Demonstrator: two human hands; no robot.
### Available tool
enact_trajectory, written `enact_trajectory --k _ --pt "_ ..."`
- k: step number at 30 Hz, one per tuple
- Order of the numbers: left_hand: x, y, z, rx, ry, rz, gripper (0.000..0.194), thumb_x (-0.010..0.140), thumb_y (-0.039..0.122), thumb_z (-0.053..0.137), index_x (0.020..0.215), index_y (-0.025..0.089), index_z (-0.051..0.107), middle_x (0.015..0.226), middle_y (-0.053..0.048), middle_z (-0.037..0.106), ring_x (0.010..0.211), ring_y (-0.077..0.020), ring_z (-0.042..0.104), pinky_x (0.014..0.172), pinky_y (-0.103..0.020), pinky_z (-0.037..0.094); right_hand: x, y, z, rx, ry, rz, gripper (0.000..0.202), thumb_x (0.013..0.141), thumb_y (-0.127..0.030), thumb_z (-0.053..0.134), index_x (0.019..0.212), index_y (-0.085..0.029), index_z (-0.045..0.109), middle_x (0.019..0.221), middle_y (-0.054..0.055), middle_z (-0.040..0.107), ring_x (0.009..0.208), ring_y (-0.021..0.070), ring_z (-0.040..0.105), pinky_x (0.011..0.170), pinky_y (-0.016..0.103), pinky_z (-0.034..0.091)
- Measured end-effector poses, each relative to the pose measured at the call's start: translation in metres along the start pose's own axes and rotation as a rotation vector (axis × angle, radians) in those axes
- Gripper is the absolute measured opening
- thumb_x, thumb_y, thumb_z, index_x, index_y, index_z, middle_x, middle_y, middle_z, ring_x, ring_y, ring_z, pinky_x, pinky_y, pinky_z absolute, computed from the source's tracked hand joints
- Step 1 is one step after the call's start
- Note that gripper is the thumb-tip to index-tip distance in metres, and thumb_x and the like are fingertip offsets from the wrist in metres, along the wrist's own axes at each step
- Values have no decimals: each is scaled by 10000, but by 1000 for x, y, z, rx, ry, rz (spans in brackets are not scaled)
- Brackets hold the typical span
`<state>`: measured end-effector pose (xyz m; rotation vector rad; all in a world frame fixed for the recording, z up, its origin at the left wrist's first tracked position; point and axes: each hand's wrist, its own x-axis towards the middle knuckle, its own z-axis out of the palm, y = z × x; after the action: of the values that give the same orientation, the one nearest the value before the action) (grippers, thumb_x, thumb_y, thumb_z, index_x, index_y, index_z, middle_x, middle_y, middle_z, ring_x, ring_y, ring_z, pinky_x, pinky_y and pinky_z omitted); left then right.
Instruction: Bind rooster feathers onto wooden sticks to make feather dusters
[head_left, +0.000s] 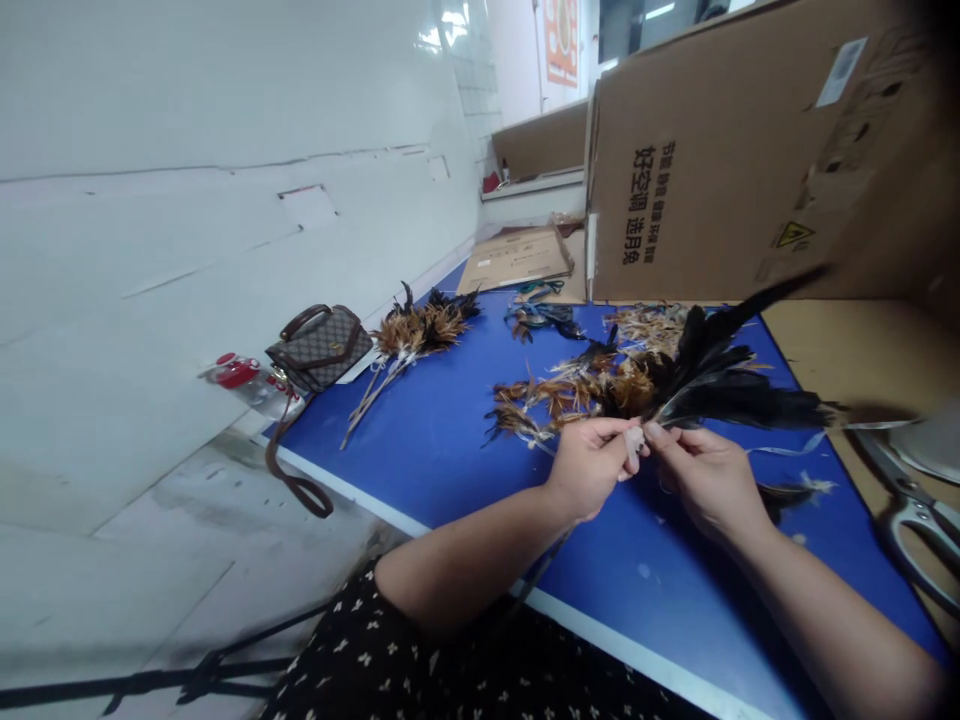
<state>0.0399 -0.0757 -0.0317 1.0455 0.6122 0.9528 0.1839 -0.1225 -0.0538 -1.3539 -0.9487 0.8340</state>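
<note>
My left hand [592, 465] is closed around the base of a bundle of black feathers [712, 375], with a whitish wrapping showing at its fingertips. Right beside it, my right hand [701, 470] pinches the same base between thumb and fingers. The long black feathers fan out up and to the right above both hands. A thin stick runs down from below my left hand toward the table edge. Brown and orange feathers [555, 400] lie on the blue table [450, 430] just left of and behind the bundle.
Finished-looking feather bunches on sticks [424, 330] lie at the left, near a patterned handbag [322, 350] and a bottle with a red cap [238, 372]. Scissors [919, 510] lie at the right. A large cardboard box [720, 170] stands behind, with flat cardboard [514, 258] beside it.
</note>
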Motion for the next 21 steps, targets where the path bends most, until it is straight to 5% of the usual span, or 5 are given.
enact_trajectory --k 5,10,14,21 --pt "15 -20 -6 330 32 71 326 910 461 762 857 140 786 627 -6 612 545 -111 517 550 -272 416 7 11 -5 50 -46 58 587 732 -734 878 696 -199 638 504 -41 476 448 97 376 415 242 276" --pt "24 -42 -17 659 49 311 175 921 269 709 816 174 811 793 -73 716 768 -189 649 775 -337 537 14 28 -9 41 -129 112 601 758 -705 862 657 -220 522 516 -74 386 463 77 297 432 237 213" --pt "24 -52 -17 618 118 370 123 895 230 732 819 184 817 927 -101 751 899 -218 680 899 -374 541 15 34 -7 63 -117 161 589 762 -654 867 657 -230 472 539 -84 352 469 70 267 435 234 189" --pt "37 -44 -5 -84 291 -173 251 802 332 896 760 117 774 709 -50 683 666 -128 558 741 -304 439 13 28 -1 173 -125 232 581 705 -552 946 645 -230 465 534 -95 335 445 58 272 413 218 205"
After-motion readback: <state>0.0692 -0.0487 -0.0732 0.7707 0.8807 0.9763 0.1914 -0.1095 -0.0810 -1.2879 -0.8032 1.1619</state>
